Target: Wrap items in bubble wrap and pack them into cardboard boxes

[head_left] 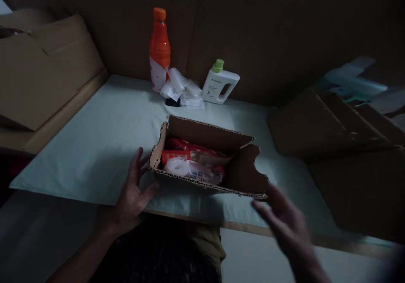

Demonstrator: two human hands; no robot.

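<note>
An open cardboard box (209, 127) with ragged cut edges stands on the cloth-covered table in front of me. Inside lie red packets (202, 150), a clear plastic-wrapped item (204, 171) and a whitish translucent ring-shaped piece (177, 167). My left hand (135, 192) is open at the box's left front corner, its fingers spread alongside the wall; whether they touch it is unclear. At the right front corner, my right hand (281, 213) is also open, thumb apart from the fingers, slightly blurred. Neither hand has anything in its grasp.
An orange bottle (160, 46), bubble wrap (185, 89), a small black item (172, 102) and a white jug with a green cap (220, 84) stand by the back wall. Large cartons flank the table, left carton (47, 76) and right carton (354, 181).
</note>
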